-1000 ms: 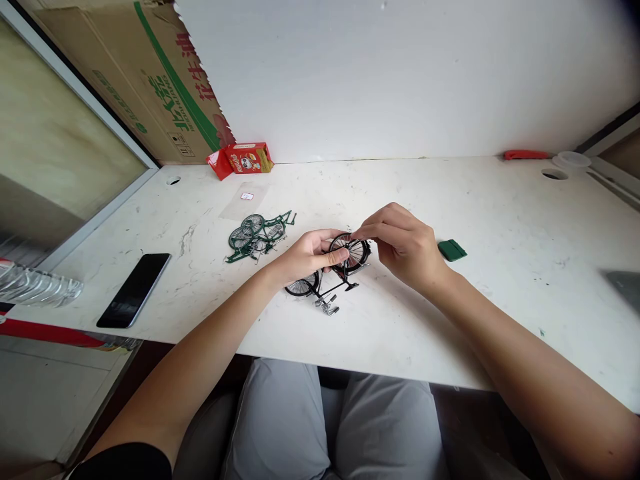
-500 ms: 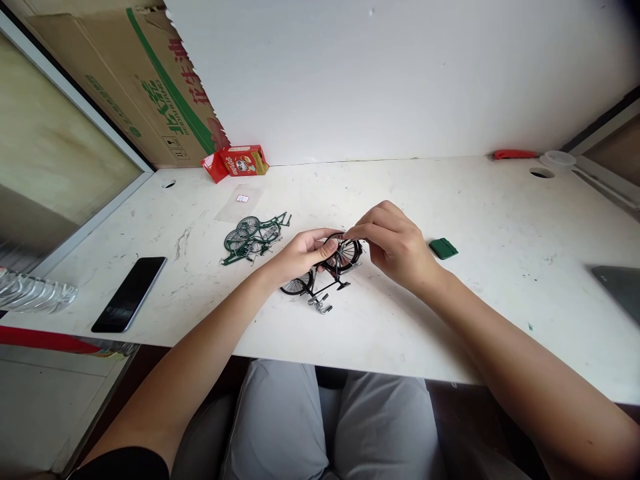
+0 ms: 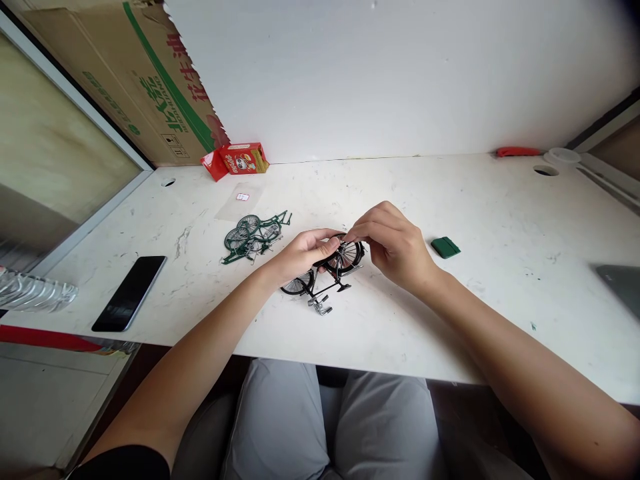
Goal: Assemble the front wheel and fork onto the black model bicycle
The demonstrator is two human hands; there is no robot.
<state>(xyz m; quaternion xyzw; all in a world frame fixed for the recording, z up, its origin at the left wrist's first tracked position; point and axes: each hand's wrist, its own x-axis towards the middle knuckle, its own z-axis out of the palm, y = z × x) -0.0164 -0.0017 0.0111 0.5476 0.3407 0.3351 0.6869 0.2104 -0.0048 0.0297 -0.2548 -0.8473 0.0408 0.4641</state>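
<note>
A black model bicycle (image 3: 349,259) is held tilted over the table, its handlebar lowest and towards me. My left hand (image 3: 306,253) is closed on it, thumb across the frame beside the upper wheel. At that wheel's top, my right hand (image 3: 393,241) has thumb and forefinger pinched together; whatever lies between the fingertips is hidden. Left of my hands lie green model bicycle parts (image 3: 254,235), with frame and wheels overlapping. A small dark green flat piece (image 3: 445,247) rests to the right of my right hand.
On the white table (image 3: 320,193) are a clear bag (image 3: 240,202) with a label, a red box (image 3: 245,160) and a phone (image 3: 130,293). A plastic bottle (image 3: 37,290) lies at the left edge. A red object (image 3: 517,152) and a clear lid (image 3: 563,157) sit back right.
The view has shifted very slightly. Both hands keep the same hold, with the right fingertips still at the upper wheel.
</note>
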